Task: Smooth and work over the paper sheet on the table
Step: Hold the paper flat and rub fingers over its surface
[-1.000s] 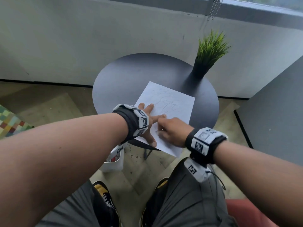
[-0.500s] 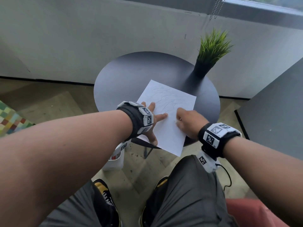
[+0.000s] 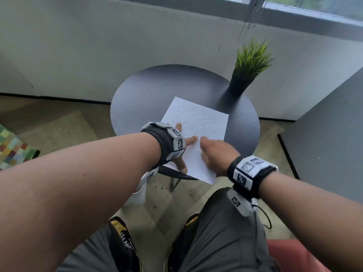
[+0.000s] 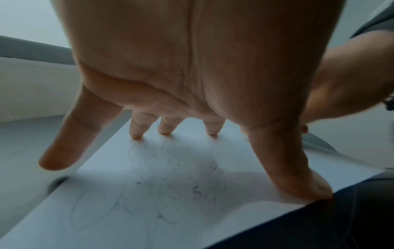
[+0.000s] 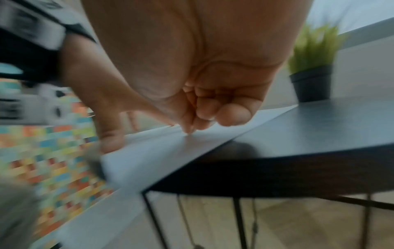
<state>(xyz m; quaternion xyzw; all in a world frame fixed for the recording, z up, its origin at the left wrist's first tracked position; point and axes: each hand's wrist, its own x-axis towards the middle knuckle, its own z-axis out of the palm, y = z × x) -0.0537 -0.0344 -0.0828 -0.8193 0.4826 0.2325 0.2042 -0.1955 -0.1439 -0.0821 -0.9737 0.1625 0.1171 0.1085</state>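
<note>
Paper sheet: the white paper sheet (image 3: pixel 198 132) is lying flat on the near half of the round dark surface (image 3: pixel 149 95), with its near corner hanging past the rim toward the person's knees. Faint pencil scribbles are showing across it, and the left wrist view is showing small dark specks on the paper sheet (image 4: pixel 162 193) as well.

Left hand: the left hand (image 3: pixel 181 148) is resting on the left part of the sheet with its fingers spread wide and straight. In the left wrist view, 3 fingertips (image 4: pixel 136 134) are pressing down on the paper, the thumb is pressing near the sheet's near edge, and the little finger is lifting clear beyond the sheet's left edge. It is gripping nothing.

Right hand: the right hand (image 3: pixel 216 154) is lying on the right part of the sheet, just beside the left hand. In the right wrist view, which is blurring with motion, the right hand (image 5: pixel 202 107) is bunching its fingers inward, with the curled fingertips touching the paper. I cannot tell whether anything is being held inside that curl.

Potted plant: a green potted plant (image 3: pixel 249 67) in a dark pot is standing upright at the far right of the surface, apart from the sheet.
</note>
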